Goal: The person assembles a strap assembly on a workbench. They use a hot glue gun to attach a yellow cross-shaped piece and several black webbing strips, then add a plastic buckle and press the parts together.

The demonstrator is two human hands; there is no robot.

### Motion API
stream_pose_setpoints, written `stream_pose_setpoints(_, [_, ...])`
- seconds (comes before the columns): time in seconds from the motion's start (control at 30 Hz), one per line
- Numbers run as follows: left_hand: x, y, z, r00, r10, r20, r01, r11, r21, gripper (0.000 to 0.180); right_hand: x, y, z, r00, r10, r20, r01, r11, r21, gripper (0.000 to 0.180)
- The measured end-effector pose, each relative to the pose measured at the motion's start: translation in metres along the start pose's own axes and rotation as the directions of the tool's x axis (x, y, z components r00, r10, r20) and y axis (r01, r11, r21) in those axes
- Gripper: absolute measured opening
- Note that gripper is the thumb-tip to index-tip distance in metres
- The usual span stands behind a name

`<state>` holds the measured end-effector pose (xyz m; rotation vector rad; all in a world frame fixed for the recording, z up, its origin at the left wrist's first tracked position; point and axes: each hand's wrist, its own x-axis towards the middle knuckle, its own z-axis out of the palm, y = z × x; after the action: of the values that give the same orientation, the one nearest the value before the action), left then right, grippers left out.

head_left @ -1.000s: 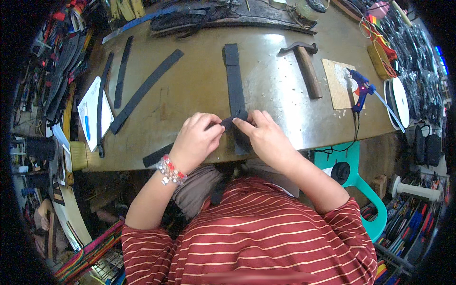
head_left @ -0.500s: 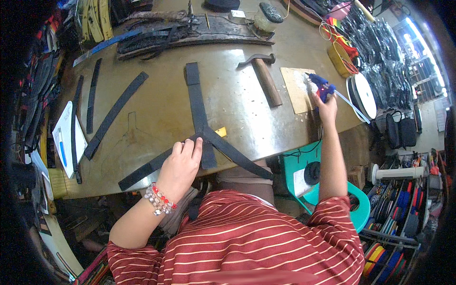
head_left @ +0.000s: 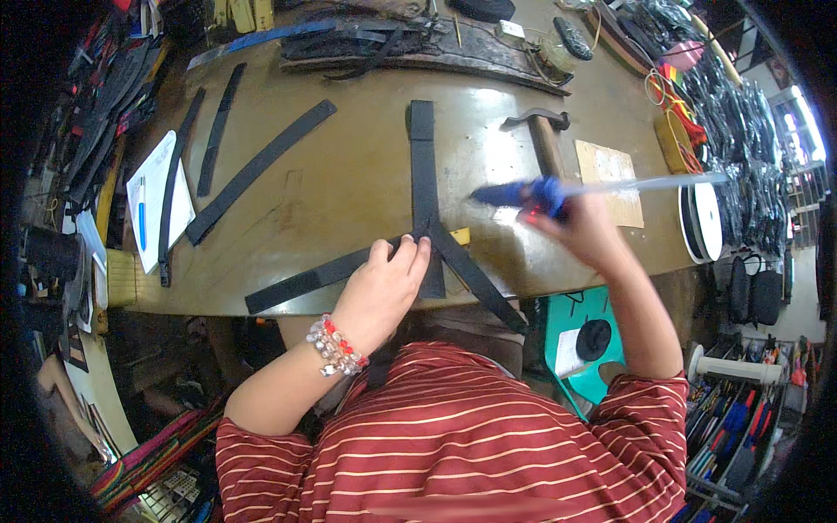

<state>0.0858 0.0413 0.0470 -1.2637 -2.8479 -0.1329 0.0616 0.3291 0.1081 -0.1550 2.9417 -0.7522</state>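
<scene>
My left hand (head_left: 384,283), with a beaded bracelet at the wrist, presses its bent fingertips on flat black straps (head_left: 423,174) at the point where several of them meet. One strap runs away from me, another to the left, and a third to the lower right over the table's front edge. A small yellow piece (head_left: 461,236) shows beside the join. In my right hand (head_left: 588,228) is a blue glue gun (head_left: 544,195), blurred by motion. Its nozzle points left above the table, and a pale glue stick (head_left: 645,184) sticks out behind.
A wooden-handled hammer (head_left: 547,144) and a tan board (head_left: 621,200) lie to the right, near a white spool (head_left: 706,218). More black strips (head_left: 261,170) and white paper with a blue pen (head_left: 142,213) are at left. A green chair (head_left: 562,314) stands below the table's edge.
My right hand has lifted the glue gun off the tan board and swung it left toward the straps. My left hand stays on the join. The whole view has shifted.
</scene>
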Motion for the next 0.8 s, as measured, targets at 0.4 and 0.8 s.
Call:
stream_pose_setpoints(0.4, [0.002,0.001,0.006,1.0,0.0,-0.024,0.0,1.0,0.008,0.049,-0.003,-0.026,0.028,0.994,-0.11,0.011,0.11,0.989,-0.098,0.042])
stream_pose_setpoints(0.8, [0.002,0.001,0.005,0.999,-0.038,-0.023,0.037,0.997,-0.062,0.049,0.007,-0.035,0.026,0.982,-0.185,0.033,0.188,0.954,-0.235,0.041])
